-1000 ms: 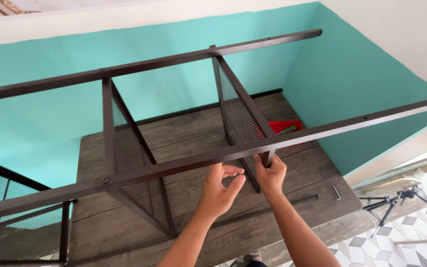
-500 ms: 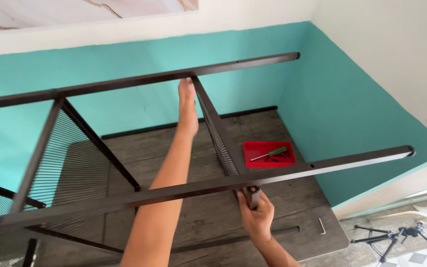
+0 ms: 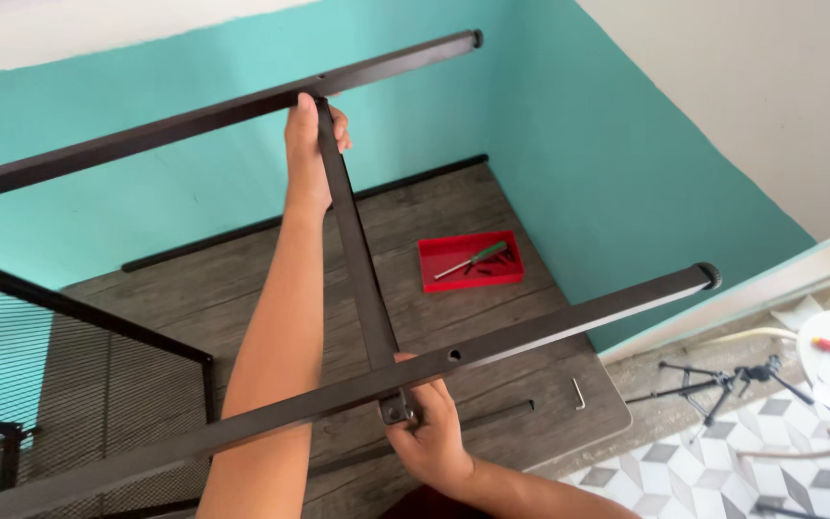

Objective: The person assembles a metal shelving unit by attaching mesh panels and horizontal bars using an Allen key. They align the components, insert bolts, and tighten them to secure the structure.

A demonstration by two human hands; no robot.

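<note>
A dark metal frame lies over a grey wooden board point(image 3: 492, 240). Its far rail point(image 3: 194, 120) and near rail point(image 3: 530, 332) run left to right. A cross bar point(image 3: 357, 259) links them. My left hand point(image 3: 311, 144) is stretched forward and grips the far end of the cross bar where it meets the far rail. My right hand point(image 3: 427, 432) is under the near rail and closed on the cross bar's near end bracket point(image 3: 398, 411).
A red tray point(image 3: 439, 277) with a green-handled screwdriver point(image 3: 473, 259) sits on the board. An allen key point(image 3: 579, 392) lies near the board's front edge. Mesh panels point(image 3: 60, 375) stand at left. Turquoise wall behind; a black tripod point(image 3: 722, 377) on tiled floor at right.
The view has closed in and shifted right. My left hand has curled around the far end of the cross bar. My right hand stays on the near end bracket.
</note>
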